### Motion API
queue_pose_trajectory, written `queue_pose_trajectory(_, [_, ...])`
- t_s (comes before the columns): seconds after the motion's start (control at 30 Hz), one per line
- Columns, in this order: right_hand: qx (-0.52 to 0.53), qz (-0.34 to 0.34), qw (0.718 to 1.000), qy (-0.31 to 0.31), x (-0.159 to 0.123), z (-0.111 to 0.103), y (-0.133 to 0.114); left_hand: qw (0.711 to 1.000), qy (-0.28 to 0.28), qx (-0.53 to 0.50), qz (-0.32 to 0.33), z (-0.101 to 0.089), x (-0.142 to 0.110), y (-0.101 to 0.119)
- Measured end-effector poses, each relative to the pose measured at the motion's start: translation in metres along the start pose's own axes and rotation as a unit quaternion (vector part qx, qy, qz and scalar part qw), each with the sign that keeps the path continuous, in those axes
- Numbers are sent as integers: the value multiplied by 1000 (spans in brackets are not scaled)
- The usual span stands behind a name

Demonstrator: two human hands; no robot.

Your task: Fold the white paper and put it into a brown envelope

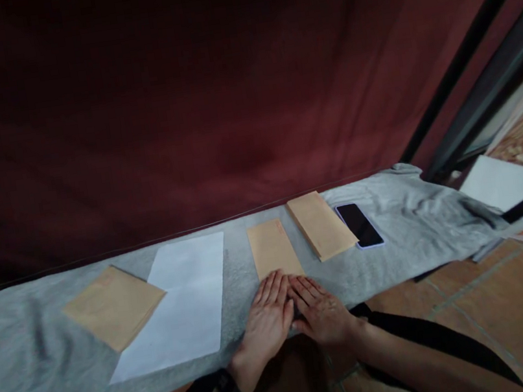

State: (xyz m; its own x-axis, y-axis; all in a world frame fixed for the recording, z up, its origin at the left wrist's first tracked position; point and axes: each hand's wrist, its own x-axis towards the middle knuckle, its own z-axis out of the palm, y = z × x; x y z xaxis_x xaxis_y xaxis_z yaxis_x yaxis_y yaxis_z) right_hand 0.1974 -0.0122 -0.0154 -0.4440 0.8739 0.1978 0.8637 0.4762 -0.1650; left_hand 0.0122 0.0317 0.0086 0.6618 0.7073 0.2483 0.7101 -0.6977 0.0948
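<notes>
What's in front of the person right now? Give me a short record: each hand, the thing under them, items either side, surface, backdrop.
Left hand: left hand palm down, fingers over the envelope's near end; dark wristband on that wrist
Right hand: right hand palm down beside it, fingers over the same end
Under hands: brown envelope, lying flat
To the left: white paper, partly covered by brown envelopes
To the right: envelope stack, then phone, screen dark
Surface: grey cloth
Backdrop: dark red fabric

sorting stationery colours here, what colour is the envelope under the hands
The envelope is tan-brown with faint reddish marks, seen in the head view.
</notes>
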Motion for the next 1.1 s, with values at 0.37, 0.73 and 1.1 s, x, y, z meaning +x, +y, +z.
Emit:
queue_pose_trajectory(0.37, [15, 17, 1000, 10, 1, 7, -3, 997, -72, -14, -36, 31, 67, -26])
queue_pose_trajectory(0.73, [16, 6, 998, 53, 1, 6, -5, 990, -79, 0, -113, 38, 130, -48])
queue_pose_trajectory(1.1, [66, 54, 996, 25, 11, -15, -1, 980, -33, -9, -195, 42, 122, -48])
